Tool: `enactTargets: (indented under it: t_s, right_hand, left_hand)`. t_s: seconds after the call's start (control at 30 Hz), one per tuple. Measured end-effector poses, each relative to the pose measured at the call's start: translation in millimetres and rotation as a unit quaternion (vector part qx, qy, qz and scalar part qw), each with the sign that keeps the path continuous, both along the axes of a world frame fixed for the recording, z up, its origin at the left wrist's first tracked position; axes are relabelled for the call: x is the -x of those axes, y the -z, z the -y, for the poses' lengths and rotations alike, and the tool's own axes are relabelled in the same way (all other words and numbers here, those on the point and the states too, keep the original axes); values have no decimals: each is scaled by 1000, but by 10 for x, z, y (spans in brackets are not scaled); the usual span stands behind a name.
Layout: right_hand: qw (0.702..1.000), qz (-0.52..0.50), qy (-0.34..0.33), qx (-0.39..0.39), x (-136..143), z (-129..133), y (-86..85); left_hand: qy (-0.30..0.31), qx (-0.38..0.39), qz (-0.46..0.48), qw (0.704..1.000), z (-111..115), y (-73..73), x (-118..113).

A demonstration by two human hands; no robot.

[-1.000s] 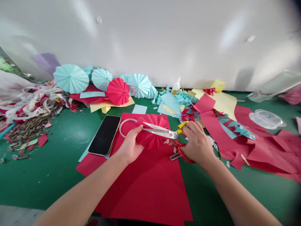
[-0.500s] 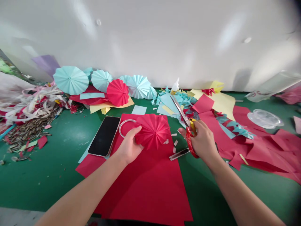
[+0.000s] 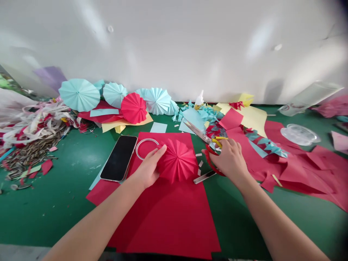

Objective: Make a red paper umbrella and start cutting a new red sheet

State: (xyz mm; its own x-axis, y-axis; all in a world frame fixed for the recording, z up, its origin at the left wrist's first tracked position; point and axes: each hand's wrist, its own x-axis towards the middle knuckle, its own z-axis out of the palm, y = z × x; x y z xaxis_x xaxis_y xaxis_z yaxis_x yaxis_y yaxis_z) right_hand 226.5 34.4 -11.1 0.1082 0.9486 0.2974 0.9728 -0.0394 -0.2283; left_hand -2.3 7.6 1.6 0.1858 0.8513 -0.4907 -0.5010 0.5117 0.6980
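My left hand pinches the left edge of a red pleated paper rosette, thumb on top and the other fingers mostly hidden under it. Beneath the rosette lies a large red paper sheet. To the right, my right hand is closed on scissors with red and yellow handles, their blades pointing away to the upper left. A utility knife lies below the scissors, partly on the red sheet. A white ring rests just beyond my left hand, next to a phone.
Light blue paper rosettes and another red rosette stand along the wall. Sunflower seeds and ribbons are heaped at left. Red paper pieces, a clear plastic lid and a glue bottle lie about the green table.
The rosette in my left hand has come down slightly and faces up more fully. The scissors have swung leftward and lower, their blades tilting further to the left.
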Motion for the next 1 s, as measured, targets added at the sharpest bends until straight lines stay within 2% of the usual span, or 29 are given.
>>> enactTargets:
  t_s: [0.1, 0.17, 0.27, 0.33, 0.4, 0.47, 0.53, 0.6, 0.67, 0.7, 0.77, 0.83, 0.93, 1.0]
  right_hand:
    - [1000, 16, 1, 19, -18, -8, -18]
    - [1000, 6, -7, 29, -17, -7, -35]
    - [999, -22, -22, 30, -16, -4, -44]
    - [998, -37, -49, 18, -21, -4, -30]
    - [994, -44, -98, -5, -27, -6, -4]
    - [986, -47, -155, -39, -28, -12, 31]
    - [978, -47, -194, -67, -22, -24, 71]
    - [973, -48, -212, -79, -16, -44, 114]
    - [970, -50, -221, -84, -17, -75, 157]
    - [969, -52, -226, -88, -22, -92, 174]
    - [966, -58, -232, -100, -31, -117, 183]
    - [965, -66, -225, -118, -24, -104, 139]
    - [956, -74, -252, -129, 71, 41, -45]
    - [913, -86, -396, -51, 195, 213, -197]
  left_hand:
    - [32, -58, -109, 992, 5, 63, 1]
    - [46, -125, -197, 971, 2, 85, 21]
    - [80, -201, -328, 919, -6, 73, 71]
    - [115, -242, -380, 885, -8, 55, 97]
    - [133, -289, -407, 856, -9, 47, 112]
    - [124, -342, -443, 819, -17, 57, 120]
    - [90, -401, -512, 754, -38, 76, 135]
    - [53, -447, -603, 659, -69, 96, 164]
    - [47, -456, -682, 571, -101, 109, 207]
    - [56, -444, -714, 538, -115, 114, 232]
    - [82, -405, -764, 495, -137, 122, 285]
    - [107, -378, -788, 474, -155, 130, 332]
    - [145, -395, -777, 469, -178, 140, 371]
    - [159, -416, -764, 467, -188, 147, 369]
